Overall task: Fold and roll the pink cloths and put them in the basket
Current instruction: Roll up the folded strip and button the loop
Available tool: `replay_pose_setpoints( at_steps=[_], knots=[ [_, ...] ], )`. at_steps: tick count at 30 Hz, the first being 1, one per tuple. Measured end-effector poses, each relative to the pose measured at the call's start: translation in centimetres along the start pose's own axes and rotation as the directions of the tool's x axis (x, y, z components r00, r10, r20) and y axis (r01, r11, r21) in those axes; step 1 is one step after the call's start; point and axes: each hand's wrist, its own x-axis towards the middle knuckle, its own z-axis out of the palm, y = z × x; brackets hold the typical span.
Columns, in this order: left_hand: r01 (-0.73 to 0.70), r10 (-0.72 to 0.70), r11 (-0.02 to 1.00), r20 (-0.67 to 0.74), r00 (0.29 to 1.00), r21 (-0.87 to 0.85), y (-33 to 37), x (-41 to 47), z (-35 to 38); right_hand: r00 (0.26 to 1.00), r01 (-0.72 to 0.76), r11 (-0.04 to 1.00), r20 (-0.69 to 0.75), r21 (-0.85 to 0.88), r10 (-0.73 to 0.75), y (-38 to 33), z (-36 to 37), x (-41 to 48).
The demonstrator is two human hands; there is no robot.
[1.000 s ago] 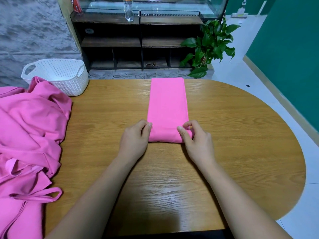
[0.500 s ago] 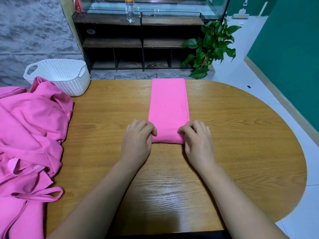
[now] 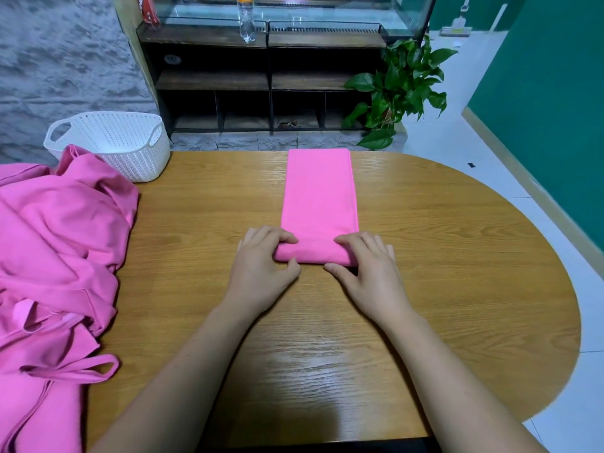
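One cloth lies folded in a long strip mid-counter; only its near end is rolled. Your left hand and right hand curl their fingers round that end, gripping it. Basket at far left shows nothing inside; pile of pink cloths waits unfolded beside it.

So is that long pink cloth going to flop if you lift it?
Probably floppy: the cloth lies flat and thin on the table. The rolled end held by the left hand and right hand may unroll if let go.
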Motion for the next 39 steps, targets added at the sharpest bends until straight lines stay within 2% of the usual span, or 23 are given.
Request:
replay_pose_setpoints(
  at_steps=[6, 8, 11, 14, 17, 19, 24, 28, 31, 35, 39],
  knots=[
    [0.038, -0.038, 0.999, 0.022, 0.999, -0.022, -0.18, 0.1, -0.15, 0.998, -0.053, 0.996, -0.012, 0.065, 0.054, -0.05, 0.0, 0.37],
    [0.057, -0.057, 0.997, 0.008, 0.998, -0.054, -0.08, 0.05, -0.13, 0.997, -0.066, 0.989, -0.022, 0.135, 0.07, -0.08, -0.17, 0.37],
    [0.11, -0.109, 0.986, 0.014, 0.994, -0.124, 0.28, -0.08, -0.19, 0.986, -0.146, 0.944, -0.038, 0.295, 0.165, -0.29, -0.65, 0.18],
    [0.097, -0.094, 0.985, 0.027, 0.995, -0.145, 0.29, -0.22, -0.05, 0.966, -0.211, 0.928, -0.079, 0.306, 0.246, -0.62, -0.71, -0.01],
    [0.11, -0.105, 0.983, 0.041, 0.994, -0.148, 0.12, -0.13, 0.02, 0.973, -0.127, 0.978, -0.169, 0.165, 0.155, -0.57, -0.52, -0.14],
    [0.125, -0.119, 0.981, 0.046, 0.992, -0.147, 0.1, 0.02, 0.08, 0.974, -0.076, 0.988, -0.2, 0.134, 0.102, -0.37, -0.68, -0.22],
    [0.161, -0.163, 0.975, 0.001, 0.987, -0.156, -0.22, 0.15, 0.2, 0.992, -0.026, 0.958, -0.109, 0.284, 0.059, 0.0, -0.76, -0.23],
    [0.163, -0.167, 0.976, -0.015, 0.986, -0.146, -0.08, 0.15, 0.22, 0.997, -0.04, 0.951, -0.057, 0.307, 0.06, -0.06, -0.39, 0.07],
    [0.104, -0.11, 0.988, -0.045, 0.993, -0.113, -0.32, 0.25, 0.37, 0.993, -0.071, 0.947, -0.065, 0.313, 0.096, -0.22, -0.33, 0.26],
    [-0.07, 0.062, 0.993, -0.085, 0.994, -0.092, -0.31, -0.13, 0.17, 0.985, -0.106, 0.948, -0.097, 0.301, 0.141, -0.37, -0.08, 0.31],
    [-0.121, 0.117, 0.992, -0.083, 0.99, -0.044, -0.25, -0.35, 0.13, 0.973, -0.106, 0.95, -0.166, 0.294, 0.159, -0.09, -0.11, 0.04]
  ],
)
